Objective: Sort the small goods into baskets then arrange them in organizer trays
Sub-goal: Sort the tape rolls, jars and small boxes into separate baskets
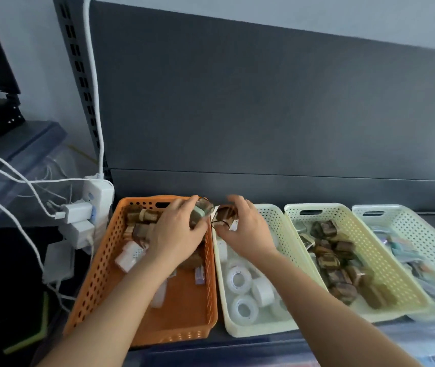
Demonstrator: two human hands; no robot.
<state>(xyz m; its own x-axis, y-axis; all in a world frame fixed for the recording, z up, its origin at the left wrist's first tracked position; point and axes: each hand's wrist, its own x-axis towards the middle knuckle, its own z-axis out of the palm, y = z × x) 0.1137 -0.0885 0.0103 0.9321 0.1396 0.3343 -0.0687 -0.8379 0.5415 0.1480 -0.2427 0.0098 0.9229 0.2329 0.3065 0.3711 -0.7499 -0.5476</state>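
Note:
Four perforated baskets stand in a row on a dark shelf. My left hand (178, 230) hovers over the far end of the orange basket (97, 276) and grips a brown tape roll with a pale green core (201, 209). My right hand (243, 229) is above the rim between the orange basket and the first cream basket (285, 234), pinching another brown wrapped roll (225, 214). Clear tape rolls (239, 280) lie in that cream basket. More brown rolls (141, 221) and white plastic pieces (129, 255) sit in the orange one.
A second cream basket (385, 260) holds many brown rolls (340, 266). A pale basket (422, 229) at far right holds flat packets. A white power strip with chargers and cables (89, 213) stands left of the orange basket. A dark back panel rises behind.

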